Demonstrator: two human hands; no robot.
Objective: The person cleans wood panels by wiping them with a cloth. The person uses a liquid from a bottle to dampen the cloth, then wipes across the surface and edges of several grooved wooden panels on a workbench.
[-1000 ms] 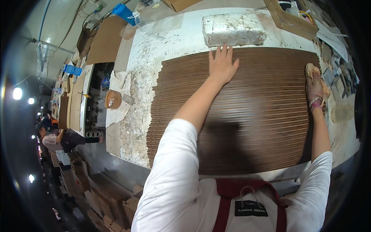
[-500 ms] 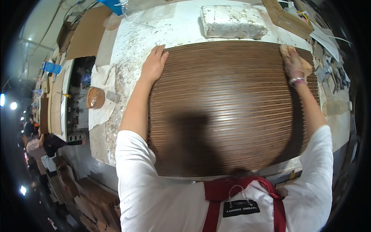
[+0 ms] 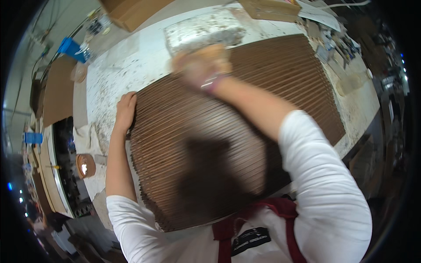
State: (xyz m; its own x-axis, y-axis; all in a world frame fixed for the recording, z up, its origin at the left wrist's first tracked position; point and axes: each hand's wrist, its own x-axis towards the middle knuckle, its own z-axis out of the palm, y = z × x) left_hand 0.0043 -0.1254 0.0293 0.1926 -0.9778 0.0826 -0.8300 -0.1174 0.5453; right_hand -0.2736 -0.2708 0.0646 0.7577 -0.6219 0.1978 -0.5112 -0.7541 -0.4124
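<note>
Flat on a stained white table: a brown ribbed panel, directly beneath the right hand and reaching from the left hand well out to the right. Left hand: at the panel's far left corner, fingers close together along the edge; thumb not made out, hence pinching or merely bracing impossible to tell. Right hand: laid over a tan cloth at the panel's far edge, with a white wrapped block just beyond; too blurred for telling a pinch from a flat press. Judged by breadth and wood-like look: probably weighty as a whole, fairly stiff along the ribs, yet perhaps loose across them, given the toothed side edge nearer the body than the left hand, suggestive of separate strips side by side. Likely smooth and a little slippery where glossy, between the hands and toward the body; rib ends probably easy to chip. Best taken, in all likelihood, by both toothed sides at once, one beside the left hand, the other well to the right of the right hand, with support beneath against sagging or parting. Hidden: the underside, the stretch beneath the right forearm, and part of the near edge, behind the right sleeve and red apron. Hard to make out: ribs within the dark shadow nearer the body than either hand, and the cloth's outline, lost in blur.
</note>
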